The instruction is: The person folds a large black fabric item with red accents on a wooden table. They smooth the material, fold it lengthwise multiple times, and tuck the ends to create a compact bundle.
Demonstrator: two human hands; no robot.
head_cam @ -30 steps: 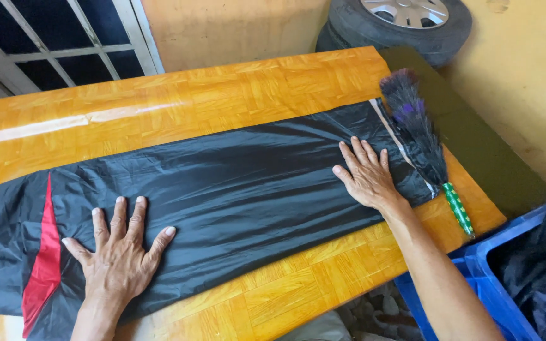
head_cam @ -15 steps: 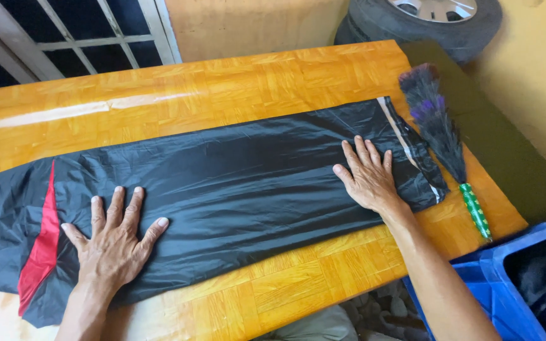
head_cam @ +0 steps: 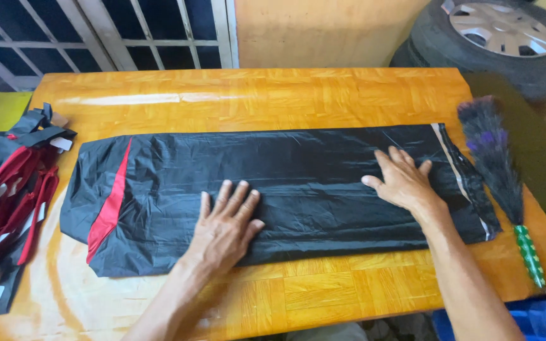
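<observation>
A long black garment (head_cam: 298, 183) of shiny fabric, with a red stripe near its left end, lies flat across the orange wooden table (head_cam: 273, 101). My left hand (head_cam: 225, 227) rests palm down on its front middle, fingers spread. My right hand (head_cam: 402, 180) presses flat on the garment near its right end, beside a pale band at the hem. Neither hand grips anything.
A pile of black and red garments (head_cam: 7, 189) sits at the table's left edge. A feather duster (head_cam: 497, 170) with a green handle lies along the right edge. A car tyre (head_cam: 500, 38) stands behind the table, a blue crate (head_cam: 538, 319) at the front right, window bars at the back left.
My left hand has slid to the right along the garment, from near the red stripe to the middle. The right hand stays near the hem. The view has shifted, revealing the clothes pile.
</observation>
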